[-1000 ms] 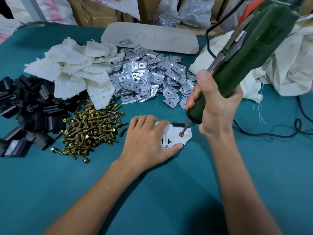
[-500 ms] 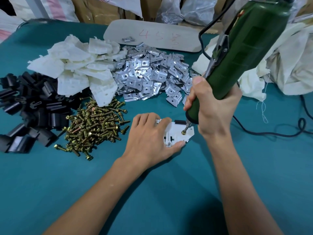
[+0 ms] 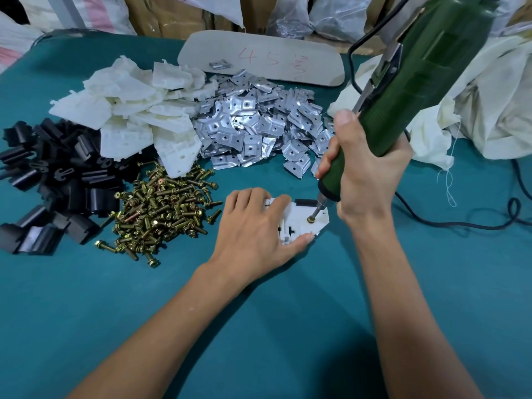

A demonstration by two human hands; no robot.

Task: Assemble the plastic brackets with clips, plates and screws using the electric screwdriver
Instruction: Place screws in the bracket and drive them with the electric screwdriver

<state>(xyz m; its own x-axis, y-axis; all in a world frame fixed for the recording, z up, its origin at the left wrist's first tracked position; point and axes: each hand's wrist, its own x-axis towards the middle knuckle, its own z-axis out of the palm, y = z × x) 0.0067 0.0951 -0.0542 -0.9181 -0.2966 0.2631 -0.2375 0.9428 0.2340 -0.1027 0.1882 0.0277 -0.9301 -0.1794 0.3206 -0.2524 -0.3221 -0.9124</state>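
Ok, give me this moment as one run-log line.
step: driving screw | right hand: grips electric screwdriver, bit on screw | left hand: presses bracket onto table

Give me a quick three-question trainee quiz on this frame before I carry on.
1. True or false: the left hand holds the white bracket down.
2. The brass screw pile lies where from the left hand? A) to its left B) to its right C) under it
3. Fill in: the right hand grips the green ____.
Key: 1 true; 2 A; 3 electric screwdriver.
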